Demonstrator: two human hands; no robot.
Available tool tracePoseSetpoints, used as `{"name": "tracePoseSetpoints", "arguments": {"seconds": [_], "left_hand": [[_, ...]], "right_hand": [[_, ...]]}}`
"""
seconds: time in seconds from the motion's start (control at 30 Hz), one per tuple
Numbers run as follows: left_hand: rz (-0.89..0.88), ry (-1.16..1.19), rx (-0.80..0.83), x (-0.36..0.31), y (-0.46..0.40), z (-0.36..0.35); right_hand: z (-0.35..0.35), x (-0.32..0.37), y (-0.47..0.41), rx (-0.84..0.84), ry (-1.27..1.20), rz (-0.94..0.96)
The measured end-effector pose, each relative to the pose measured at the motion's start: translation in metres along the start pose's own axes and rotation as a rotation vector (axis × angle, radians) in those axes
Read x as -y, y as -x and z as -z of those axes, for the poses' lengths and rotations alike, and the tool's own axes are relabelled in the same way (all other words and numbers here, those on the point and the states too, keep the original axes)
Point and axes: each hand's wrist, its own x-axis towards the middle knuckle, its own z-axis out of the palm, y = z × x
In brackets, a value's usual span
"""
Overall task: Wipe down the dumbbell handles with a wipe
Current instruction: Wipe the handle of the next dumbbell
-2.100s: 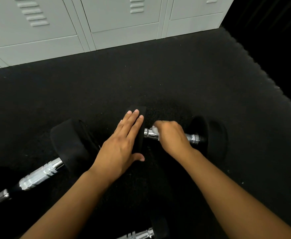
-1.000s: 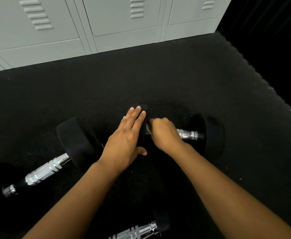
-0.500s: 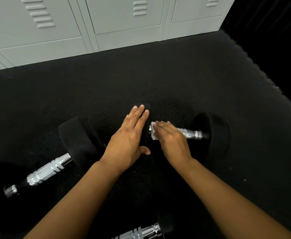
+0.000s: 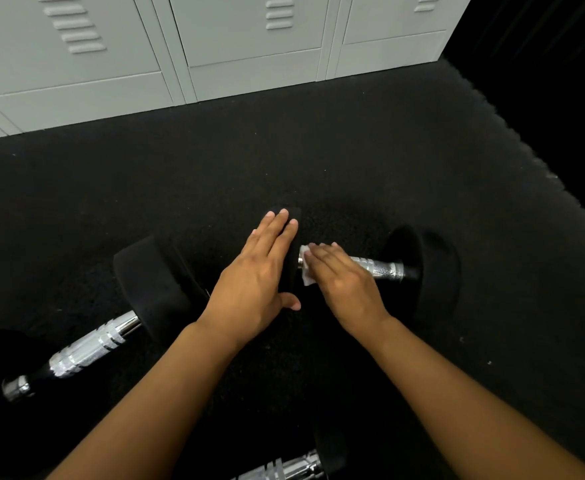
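Head cam: left hand (image 4: 256,275) flat on dumbbell (image 4: 433,271) head, right hand (image 4: 343,275) flat pressing wipe (image 4: 305,268) on handle; 2nd dumbbell (image 4: 90,344) left, lockers (image 4: 215,46) behind.

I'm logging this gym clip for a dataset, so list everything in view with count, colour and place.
dumbbells: 3, black heads with chrome handles; one across the middle under the hands, one at lower left, one partly cut off at the bottom edge.
wipe: 1, white, on the middle dumbbell's handle at its left end, under the right hand.
floor mat: 1, black, under everything.
lockers: a row, light grey, along the top.
left hand: 1, fingers straight, resting flat on the middle dumbbell's left head.
right hand: 1, fingers fairly straight, pressing the wipe on the handle.
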Motion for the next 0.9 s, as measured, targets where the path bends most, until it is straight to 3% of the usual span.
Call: {"name": "tracePoseSetpoints", "arguments": {"seconds": [0.1,0.23,0.57,0.8,0.9], "left_hand": [[-0.009,-0.016,-0.008,-0.001,0.004,-0.002],[0.002,-0.048,-0.008,-0.002,0.007,-0.003],[0.017,-0.028,-0.005,-0.003,0.004,-0.001],[0.009,-0.035,-0.002,-0.004,0.006,-0.002],[0.017,-0.034,-0.009,-0.003,0.005,-0.002]], "right_hand": [[0.016,-0.001,-0.003,0.079,-0.016,-0.210],[0.015,0.015,-0.049,0.357,0.018,-0.473],[0.025,0.004,-0.066,0.588,-0.102,-0.517],[0.025,-0.001,-0.070,0.627,-0.132,-0.580],[0.019,0.011,-0.065,0.526,-0.123,-0.502]]}}
